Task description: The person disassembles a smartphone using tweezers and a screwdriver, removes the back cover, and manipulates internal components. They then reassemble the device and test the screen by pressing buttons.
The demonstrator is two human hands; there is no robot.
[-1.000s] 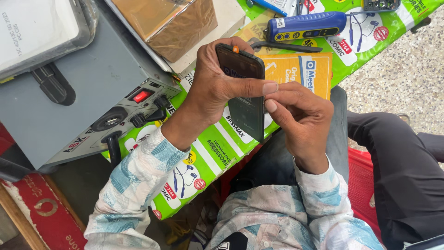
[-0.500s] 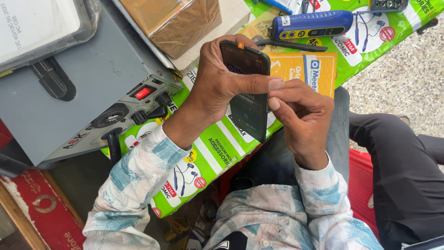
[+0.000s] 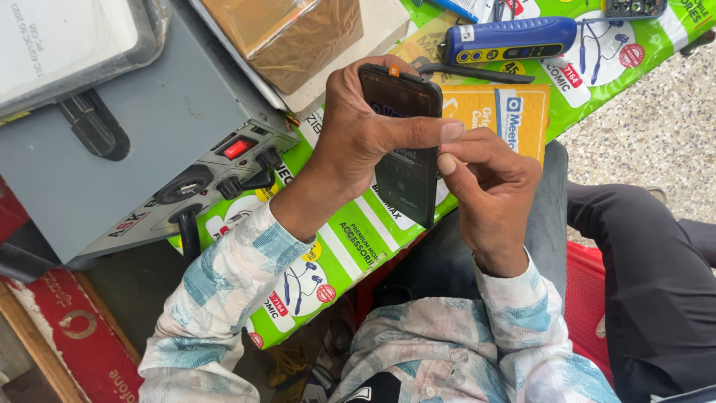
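Left hand [image 3: 358, 134] grips a dark phone [image 3: 406, 160], fingers wrapped around its far edge, thumb laid across the glass. Phone is upright, screen toward the camera, held in the air above the green banner [image 3: 358, 239] and the lap. Right hand [image 3: 496, 186] sits just beside the phone's right edge, fingers curled in, thumb tip touching the edge just under the left thumb; looks like a pinch on the edge, can't tell if it holds anything else. Orange box [image 3: 507, 119] lies behind the hands. Blue tool [image 3: 507, 41] lies further up on the banner. Grey unit [image 3: 149, 142] with red switch [image 3: 237, 148] sits at left, cardboard box [image 3: 283, 37] beside it.
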